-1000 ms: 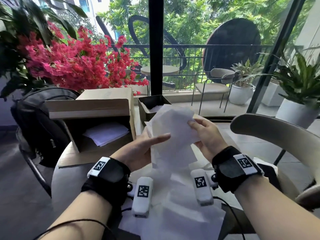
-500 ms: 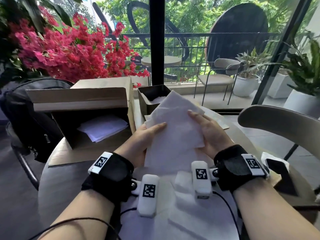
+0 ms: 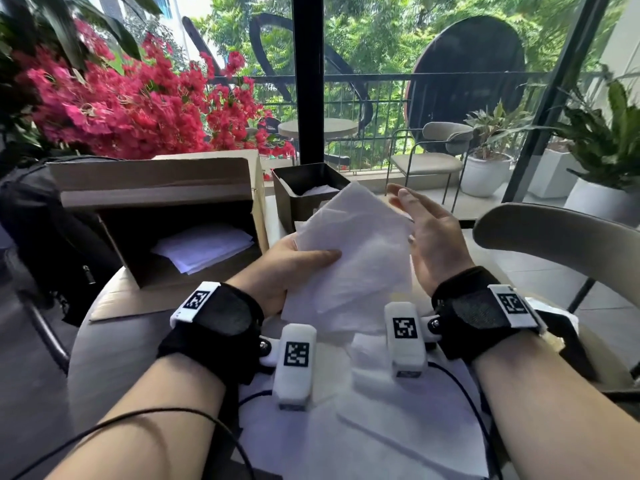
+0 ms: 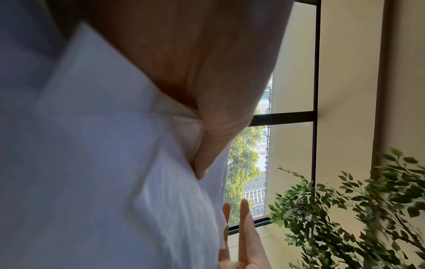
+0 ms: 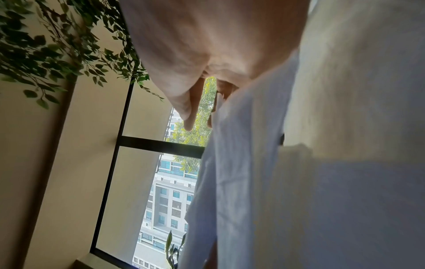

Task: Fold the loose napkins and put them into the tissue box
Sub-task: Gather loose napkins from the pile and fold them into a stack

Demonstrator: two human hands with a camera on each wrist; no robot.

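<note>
Napkins lie loose on the table nearest, unfolded. Above them the left hand pinches one napkin (right hand spread beside it). Beyond, the tissue box holds a few.

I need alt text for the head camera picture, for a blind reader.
The left hand grips a white napkin above a round table, with the right hand open beside it. Behind stand a dark tissue box and a cardboard box.

napkin hides left hand fingers | tissue box partly covered
</note>
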